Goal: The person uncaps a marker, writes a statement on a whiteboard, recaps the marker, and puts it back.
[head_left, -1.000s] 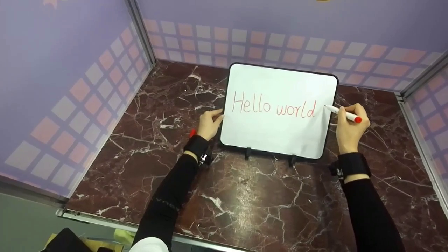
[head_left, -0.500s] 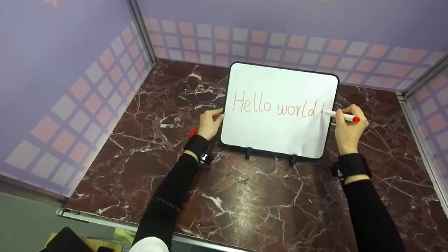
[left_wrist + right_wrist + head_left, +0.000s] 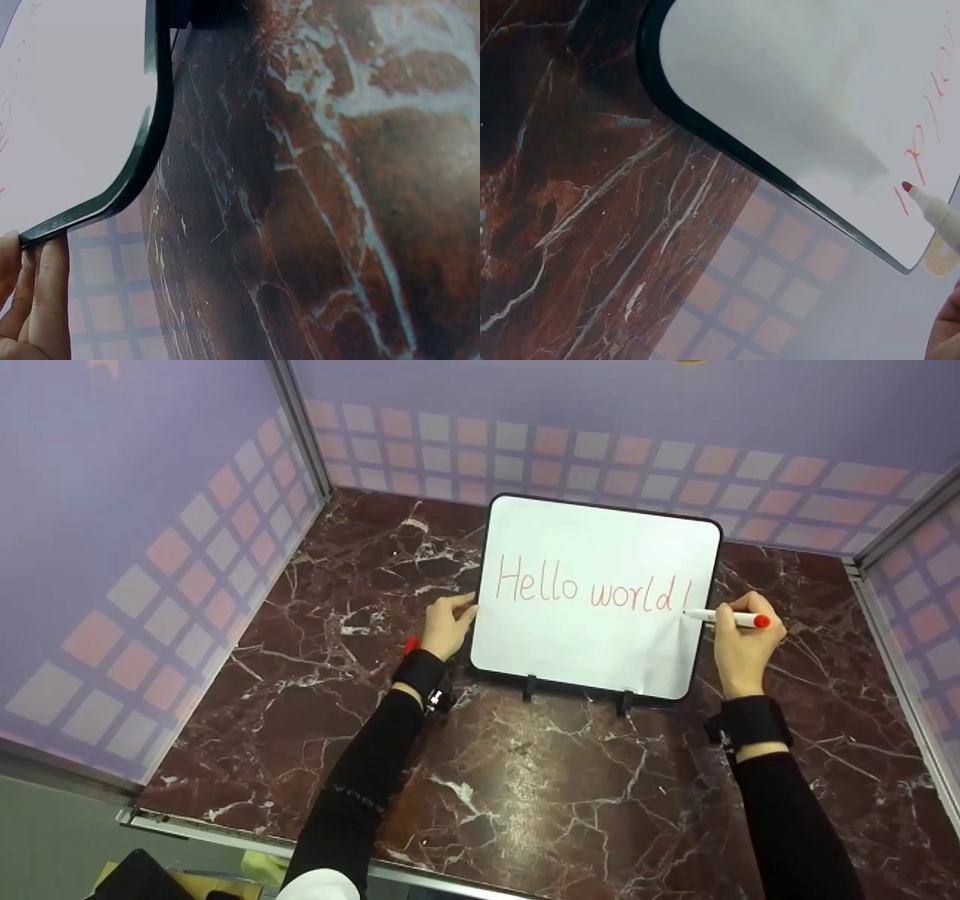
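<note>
A white whiteboard (image 3: 585,645) with a black frame stands tilted back on two small black feet. Red handwriting (image 3: 585,585) across its middle reads "Hello world" with a slanted stroke after it. My left hand (image 3: 445,626) pinches the board's left edge; in the left wrist view its fingers (image 3: 51,289) lie behind the black frame. My right hand (image 3: 748,645) grips a white marker (image 3: 709,616) with a red end. In the right wrist view the marker's red tip (image 3: 907,186) is at the lower end of the last stroke; whether it touches the board I cannot tell.
The dark red marbled table (image 3: 525,810) is bounded by purple walls (image 3: 600,405) with pink and grey squares. A small red object (image 3: 411,644), partly hidden, lies beside my left wrist. A metal strip (image 3: 210,832) runs along the table's front edge.
A slanted red stroke has appeared after "world". My right hand has moved the marker slightly left and down along it. My left hand keeps its place on the board's edge.
</note>
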Tool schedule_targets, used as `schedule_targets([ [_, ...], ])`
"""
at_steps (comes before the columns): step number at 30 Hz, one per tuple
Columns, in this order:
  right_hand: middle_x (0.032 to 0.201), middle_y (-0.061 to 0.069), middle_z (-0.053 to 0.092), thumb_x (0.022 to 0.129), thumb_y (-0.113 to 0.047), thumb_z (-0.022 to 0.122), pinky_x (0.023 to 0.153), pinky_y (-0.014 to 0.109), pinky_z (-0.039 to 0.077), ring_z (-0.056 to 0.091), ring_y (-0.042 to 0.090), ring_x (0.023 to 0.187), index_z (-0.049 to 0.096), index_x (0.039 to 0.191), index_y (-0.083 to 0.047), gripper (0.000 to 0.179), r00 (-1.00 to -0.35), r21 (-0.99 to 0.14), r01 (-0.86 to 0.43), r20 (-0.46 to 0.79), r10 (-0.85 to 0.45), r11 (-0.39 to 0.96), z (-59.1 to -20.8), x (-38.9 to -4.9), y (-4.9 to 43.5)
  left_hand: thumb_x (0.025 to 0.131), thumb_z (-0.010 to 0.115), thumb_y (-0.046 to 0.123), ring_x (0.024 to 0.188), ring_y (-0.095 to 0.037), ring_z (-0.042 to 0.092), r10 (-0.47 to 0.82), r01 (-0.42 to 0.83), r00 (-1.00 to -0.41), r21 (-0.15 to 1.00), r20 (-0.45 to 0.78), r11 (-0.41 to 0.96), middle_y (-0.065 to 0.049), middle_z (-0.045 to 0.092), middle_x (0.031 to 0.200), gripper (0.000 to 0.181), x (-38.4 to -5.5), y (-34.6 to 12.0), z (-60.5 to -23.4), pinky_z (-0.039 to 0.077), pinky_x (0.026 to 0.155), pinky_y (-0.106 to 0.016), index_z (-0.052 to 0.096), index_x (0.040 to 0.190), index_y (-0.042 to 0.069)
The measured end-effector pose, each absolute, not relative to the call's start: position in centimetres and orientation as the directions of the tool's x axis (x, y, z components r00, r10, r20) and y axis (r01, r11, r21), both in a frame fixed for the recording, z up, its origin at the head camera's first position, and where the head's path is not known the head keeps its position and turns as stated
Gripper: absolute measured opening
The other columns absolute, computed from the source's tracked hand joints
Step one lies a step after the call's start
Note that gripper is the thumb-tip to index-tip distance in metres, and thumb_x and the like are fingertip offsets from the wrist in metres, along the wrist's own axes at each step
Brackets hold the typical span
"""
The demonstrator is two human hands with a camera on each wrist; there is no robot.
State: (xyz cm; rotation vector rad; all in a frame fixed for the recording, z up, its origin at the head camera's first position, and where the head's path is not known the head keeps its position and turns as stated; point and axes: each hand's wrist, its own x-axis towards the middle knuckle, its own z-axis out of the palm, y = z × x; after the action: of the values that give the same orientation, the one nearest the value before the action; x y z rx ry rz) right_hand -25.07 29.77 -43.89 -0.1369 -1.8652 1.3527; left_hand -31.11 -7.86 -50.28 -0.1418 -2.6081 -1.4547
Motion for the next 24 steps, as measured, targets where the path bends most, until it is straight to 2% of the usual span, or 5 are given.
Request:
schedule_targets([
  [11, 0.061, -0.014, 0.052, 0.083, 0.009, 0.054, 0.049, 0.012, 0.039, 0.049, -0.003, 0.050, 0.051, 0.068, 0.017, 0.016, -0.669, -0.832, -0.343, 0.543, 0.508, 0.437, -44.0, -24.7, 29.9, 0.096, 0.064, 0.012, 0.090, -0.028, 0.071, 0.003, 0.159, -0.983, 0.838, 0.185, 0.522, -0.018, 0.073, 0.110, 0.032, -31.1, -7.6, -50.2, 0.057, 0.081, -0.036, 0.066, 0.127, 0.002],
  [14, 0.059, -0.012, 0.052, 0.083, 0.010, 0.054, 0.049, 0.014, 0.039, 0.048, -0.001, 0.050, 0.050, 0.065, 0.013, 0.019, -0.656, -0.847, -0.370, 0.529, 0.539, 0.381, -44.0, -24.9, 30.4, 0.097, 0.064, 0.013, 0.088, -0.030, 0.071, 0.018, 0.161, -0.984, 0.838, 0.178, 0.520, -0.018, 0.074, 0.109, 0.033, -31.1, -7.6, -50.1, 0.057, 0.079, -0.036, 0.066, 0.128, 0.002],
  [17, 0.057, -0.007, 0.051, 0.083, 0.012, 0.053, 0.050, 0.016, 0.038, 0.046, 0.006, 0.049, 0.051, 0.059, 0.002, 0.026, -0.624, -0.871, -0.437, 0.474, 0.621, 0.225, -44.0, -25.1, 31.2, 0.101, 0.057, 0.017, 0.089, -0.034, 0.072, 0.065, 0.133, -0.991, 0.856, 0.116, 0.500, -0.019, 0.072, 0.114, 0.038, -31.2, -8.0, -49.7, 0.059, 0.079, -0.037, 0.059, 0.136, 0.002],
  [20, 0.058, 0.000, 0.049, 0.085, 0.014, 0.053, 0.049, 0.019, 0.041, 0.046, 0.012, 0.050, 0.049, 0.058, -0.006, 0.034, -0.608, -0.858, -0.513, 0.363, 0.706, -0.001, -43.8, -24.9, 32.0, 0.104, 0.050, 0.020, 0.098, -0.037, 0.071, 0.092, 0.111, -0.993, 0.852, 0.074, 0.511, -0.022, 0.069, 0.121, 0.043, -31.3, -9.1, -49.1, 0.058, 0.086, -0.040, 0.051, 0.142, 0.000],
  [24, 0.062, 0.007, 0.047, 0.088, 0.016, 0.050, 0.048, 0.022, 0.044, 0.048, 0.017, 0.050, 0.043, 0.061, -0.002, 0.034, -0.650, -0.751, -0.576, 0.180, 0.738, -0.325, -43.4, -23.5, 32.1, 0.100, 0.056, 0.017, 0.106, -0.035, 0.070, 0.059, 0.129, -0.991, 0.740, 0.120, 0.660, -0.022, 0.069, 0.119, 0.040, -31.4, -12.0, -48.2, 0.054, 0.095, -0.043, 0.058, 0.135, -0.002],
])
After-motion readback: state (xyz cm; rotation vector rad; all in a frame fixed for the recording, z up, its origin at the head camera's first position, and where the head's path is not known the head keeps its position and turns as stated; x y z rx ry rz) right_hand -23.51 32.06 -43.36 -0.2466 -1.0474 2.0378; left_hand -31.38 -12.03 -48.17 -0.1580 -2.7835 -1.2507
